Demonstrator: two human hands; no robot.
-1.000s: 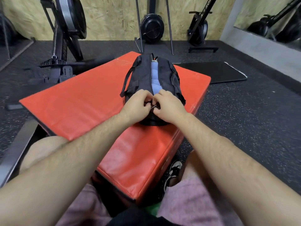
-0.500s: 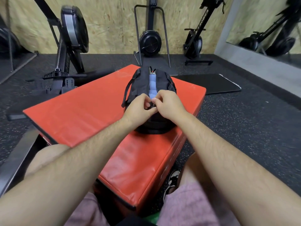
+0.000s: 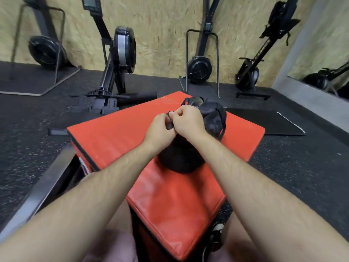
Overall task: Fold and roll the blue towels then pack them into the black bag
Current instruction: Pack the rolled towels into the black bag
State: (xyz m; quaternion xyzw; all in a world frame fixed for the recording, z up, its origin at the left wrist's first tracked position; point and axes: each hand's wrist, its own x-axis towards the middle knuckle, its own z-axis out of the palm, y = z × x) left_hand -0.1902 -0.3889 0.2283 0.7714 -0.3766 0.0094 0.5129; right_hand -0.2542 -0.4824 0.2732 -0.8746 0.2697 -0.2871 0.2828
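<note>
Chipboard wall (image 3: 160, 35) (speckled rubber floor (image 3: 302, 176))

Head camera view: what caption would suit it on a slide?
In a gym, left hand and right hand pinch the top of a black bag on a red padded box.

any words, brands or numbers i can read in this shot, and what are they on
White lettering along the slanted rail of the black machine at far right: too blurred to quote surely.
On the red box, a white label on its side: blurred, unreadable.
The monitor at top left: too small and blurred.
The black bag: no lettering shows.
</note>
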